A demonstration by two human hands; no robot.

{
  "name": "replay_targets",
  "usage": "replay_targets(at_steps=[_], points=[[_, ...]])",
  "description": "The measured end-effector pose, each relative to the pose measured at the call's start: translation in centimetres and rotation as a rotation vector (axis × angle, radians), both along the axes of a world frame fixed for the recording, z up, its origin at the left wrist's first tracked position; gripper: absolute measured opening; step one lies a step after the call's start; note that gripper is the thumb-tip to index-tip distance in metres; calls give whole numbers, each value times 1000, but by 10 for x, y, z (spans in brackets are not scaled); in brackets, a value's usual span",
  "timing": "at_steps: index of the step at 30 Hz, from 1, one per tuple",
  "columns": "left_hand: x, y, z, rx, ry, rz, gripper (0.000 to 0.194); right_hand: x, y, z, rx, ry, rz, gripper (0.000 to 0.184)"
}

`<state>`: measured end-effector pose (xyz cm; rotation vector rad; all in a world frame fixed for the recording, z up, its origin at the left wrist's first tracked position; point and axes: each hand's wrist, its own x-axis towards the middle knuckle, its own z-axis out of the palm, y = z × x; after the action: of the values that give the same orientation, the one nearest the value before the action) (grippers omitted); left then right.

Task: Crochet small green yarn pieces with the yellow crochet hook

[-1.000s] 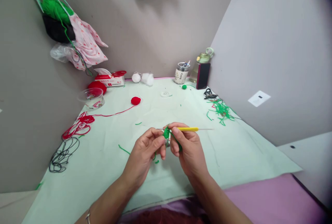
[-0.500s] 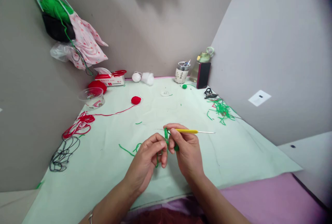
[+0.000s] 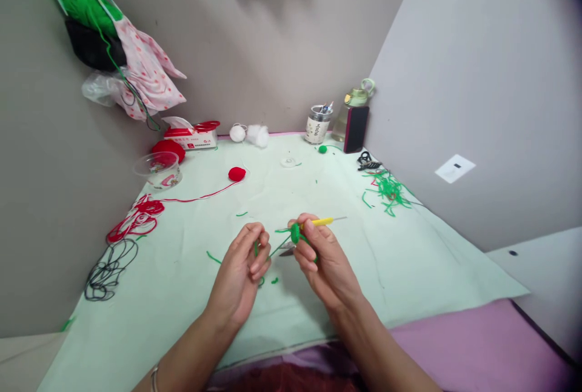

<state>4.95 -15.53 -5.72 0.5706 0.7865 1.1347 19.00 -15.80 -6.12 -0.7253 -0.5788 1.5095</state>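
My right hand (image 3: pixel 330 262) grips a crochet hook (image 3: pixel 324 222) by its yellow handle, with the metal end pointing right. At the same fingertips sits a small piece of green crochet (image 3: pixel 295 233), with a short strand sticking out to its left. A strand of green yarn (image 3: pixel 279 247) runs from this piece down to my left hand (image 3: pixel 240 271), whose curled fingers are closed on it. The hands are apart, both above the cloth. Between them a dark metal tool (image 3: pixel 287 251) lies on the cloth, partly hidden by my right hand.
A red yarn ball (image 3: pixel 237 174) and a clear tub (image 3: pixel 159 171) stand left, near tangled red yarn (image 3: pixel 143 217) and black cord (image 3: pixel 109 271). Green scraps (image 3: pixel 390 189) lie right. A phone (image 3: pixel 356 129) leans on a bottle (image 3: pixel 358 97) beside a pen tin (image 3: pixel 317 125).
My left hand has moved left, away from my right hand, stretching the green yarn between them. The hook has shifted left and tilted. The green crochet piece and the dark tool now show.
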Motion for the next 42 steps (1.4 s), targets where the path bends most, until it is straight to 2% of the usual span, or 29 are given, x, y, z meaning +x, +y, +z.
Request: replay_targets(at_steps=[2, 5, 7, 9, 12, 13, 15, 17, 18, 19, 21, 24, 25, 27, 28, 30, 32, 33, 35, 37, 38, 40, 42], points=[[-3, -3, 1, 88, 99, 18, 18, 2, 0, 2, 9, -4, -6, 30], [-9, -8, 0, 374, 386, 34, 14, 4, -2, 5, 22, -26, -31, 28], [-14, -6, -1, 614, 649, -7, 14, 4, -3, 6, 28, -39, -46, 27], [-23, 2, -1, 778, 887, -104, 12, 4, -4, 8, 33, -49, -55, 26], [-44, 23, 4, 788, 1093, -234, 16, 4, -7, 13, 36, -75, -52, 25], [-51, 30, 8, 771, 1152, -223, 21, 5, -7, 15, 36, -89, -47, 25], [-62, 41, 17, 737, 1248, -104, 26, 6, -9, 20, 33, -116, -34, 26], [-61, 43, 23, 654, 1169, 82, 28, 7, -11, 23, 31, -130, -18, 27], [-56, 41, 25, 608, 1039, 149, 30, 7, -13, 25, 31, -132, -10, 27], [-47, 38, 25, 578, 867, 127, 31, 7, -14, 27, 33, -133, -2, 27], [-26, 28, 23, 494, 542, -36, 37, 7, -16, 29, 40, -133, 7, 26], [-3, 18, 23, 282, 179, -316, 40, 6, -17, 30, 58, -134, 4, 25], [0, 18, 25, 203, 28, -339, 41, 6, -17, 29, 67, -139, -3, 24], [-4, 19, 35, 57, -237, -289, 36, 7, -18, 27, 86, -162, -29, 23], [-8, 20, 41, 34, -311, -193, 36, 8, -18, 25, 98, -179, -45, 22], [-16, 21, 49, 110, -350, 11, 46, 8, -18, 20, 124, -221, -83, 19], [-20, 20, 49, 339, -200, 117, 60, 7, -19, 15, 162, -274, -138, 15], [-21, 18, 45, 509, -38, 139, 64, 7, -20, 13, 191, -307, -175, 13], [-21, 15, 33, 899, 432, 165, 64, 5, -22, 11, 267, -386, -254, 10], [-20, 12, 20, 1134, 845, 153, 49, 3, -23, 12, 351, -478, -320, 10], [-19, 10, 14, 1160, 960, 144, 39, 2, -24, 13, 387, -526, -348, 10], [-17, 7, 7, 1100, 1024, 123, 26, 2, -25, 15, 445, -608, -390, 13], [-14, 3, 6, 975, 941, 102, 36, 1, -26, 16, 494, -667, -425, 17]])
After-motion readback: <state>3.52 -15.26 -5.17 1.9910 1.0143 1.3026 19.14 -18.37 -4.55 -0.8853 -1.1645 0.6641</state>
